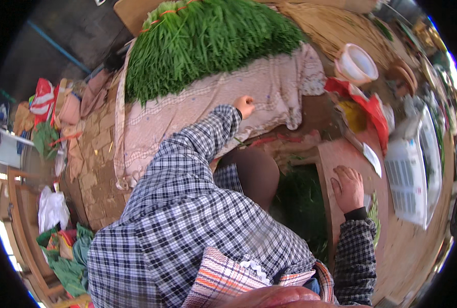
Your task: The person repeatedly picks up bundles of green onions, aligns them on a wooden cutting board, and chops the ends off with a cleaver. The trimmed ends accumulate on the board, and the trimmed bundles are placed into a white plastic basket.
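My left hand [245, 107] is held over a pink patterned cloth [220, 92], its fingers curled, with nothing visible in them. Beyond it, a thick row of long thin-leaved greens [213, 50] lies on the cloth, tied with red string near the far ends. My right hand [347, 188] rests palm down on a reddish board [330, 154], fingers slightly apart. Ahead of its fingertips lies a knife with a pale blade [372, 159]; its handle is not clear. A green sprig [374, 219] is beside my right wrist. Between my knee and the board are dark, shaded greens [301, 208].
A red plastic bag [374, 111] and a white tub [355, 63] stand ahead on the right. A white plastic crate [409, 173] is at the far right. Bags and cloths [64, 258] lie on the left, beside a brick floor [97, 154].
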A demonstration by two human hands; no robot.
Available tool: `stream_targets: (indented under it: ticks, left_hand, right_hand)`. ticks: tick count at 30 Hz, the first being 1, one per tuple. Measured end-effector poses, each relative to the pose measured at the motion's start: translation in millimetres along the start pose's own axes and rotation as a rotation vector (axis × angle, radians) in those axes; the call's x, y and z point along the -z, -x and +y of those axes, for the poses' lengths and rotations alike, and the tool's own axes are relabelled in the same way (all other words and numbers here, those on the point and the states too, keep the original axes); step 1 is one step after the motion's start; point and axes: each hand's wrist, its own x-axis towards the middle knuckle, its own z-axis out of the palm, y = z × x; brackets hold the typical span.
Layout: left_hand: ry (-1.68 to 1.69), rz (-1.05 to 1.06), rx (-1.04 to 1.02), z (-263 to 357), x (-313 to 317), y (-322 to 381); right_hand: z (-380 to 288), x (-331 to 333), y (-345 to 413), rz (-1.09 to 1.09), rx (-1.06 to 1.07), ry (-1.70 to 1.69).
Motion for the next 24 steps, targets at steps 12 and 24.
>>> stream_targets:
  ticks: [12,24]
  left_hand:
    - [-0.212,0.300,0.176,-14,194,-134]
    - [-0.286,0.664,0.135,107,339,-358]
  right_hand:
    - [-51,-32,-116,-0.136,-0.189,-0.065]
    - [-83,-23,-162,-0.181,-0.438,0.084]
